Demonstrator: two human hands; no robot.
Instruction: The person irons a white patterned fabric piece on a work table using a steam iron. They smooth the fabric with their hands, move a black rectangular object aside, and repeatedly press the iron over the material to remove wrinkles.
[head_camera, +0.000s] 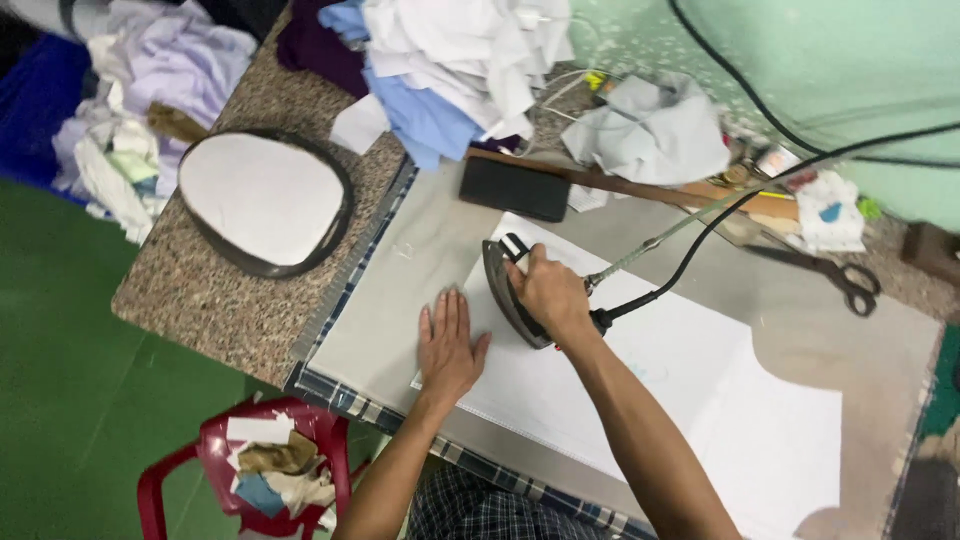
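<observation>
My right hand (550, 292) grips the handle of a dark clothes iron (503, 282) that rests on a white piece of fabric (680, 390) spread over the grey padded ironing surface (400, 300). A black cord (700, 250) runs from the iron's back up to the right. My left hand (448, 345) lies flat, fingers spread, on the fabric's near left corner, just left of the iron.
A black phone (515, 188) lies beyond the iron. Scissors (845, 275) sit at the right. An oval white-padded form (262, 198) rests on the granite counter (210, 300). Piles of cloth (450, 60) crowd the back. A red plastic chair (270, 470) with scraps stands below.
</observation>
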